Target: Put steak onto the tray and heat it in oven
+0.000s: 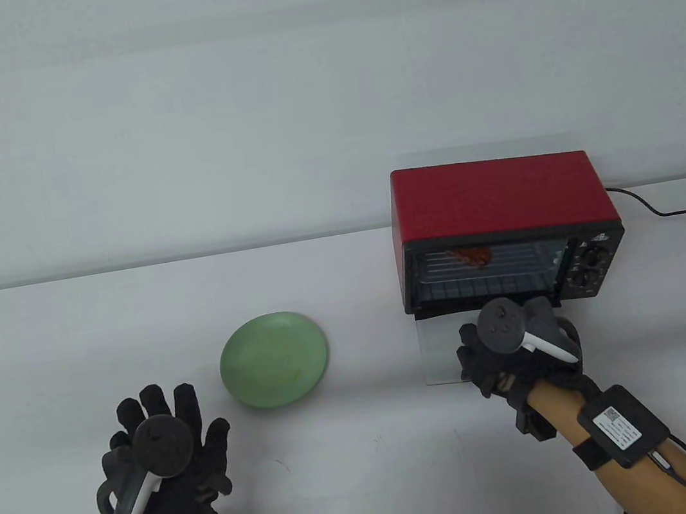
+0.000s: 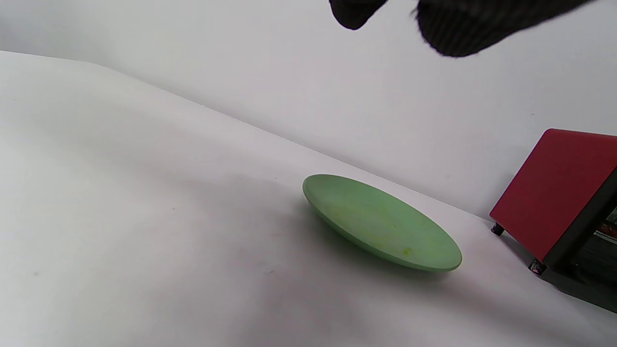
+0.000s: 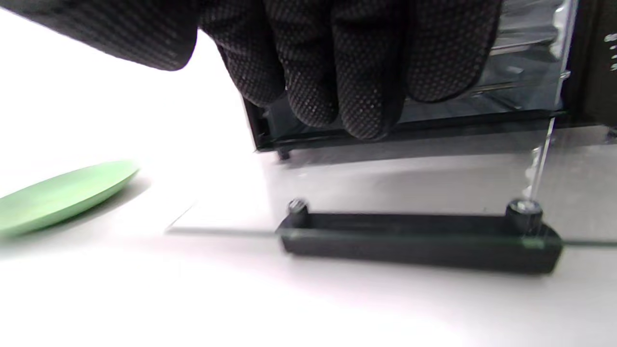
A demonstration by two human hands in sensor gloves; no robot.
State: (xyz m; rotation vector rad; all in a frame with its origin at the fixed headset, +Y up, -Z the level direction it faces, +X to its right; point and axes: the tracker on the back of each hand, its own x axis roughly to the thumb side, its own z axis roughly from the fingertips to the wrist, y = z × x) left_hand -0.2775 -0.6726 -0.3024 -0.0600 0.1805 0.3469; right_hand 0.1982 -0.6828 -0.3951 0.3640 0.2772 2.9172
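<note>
The red oven (image 1: 497, 200) stands at the right with its glass door (image 1: 439, 352) folded down flat on the table. Inside, a reddish-brown steak (image 1: 476, 256) lies on the tray or rack. My right hand (image 1: 483, 358) hovers over the lowered door; its fingers (image 3: 361, 72) hang loosely curled above the black door handle (image 3: 419, 241), holding nothing. My left hand (image 1: 161, 422) lies at the lower left with fingers spread, left of the empty green plate (image 1: 275, 360). Only its fingertips (image 2: 462, 24) show in the left wrist view.
The green plate (image 2: 381, 221) sits mid-table, between the hands and left of the oven (image 2: 554, 188). Control knobs (image 1: 592, 269) are on the oven's right front. A black power cable (image 1: 667, 209) runs off to the right behind it.
</note>
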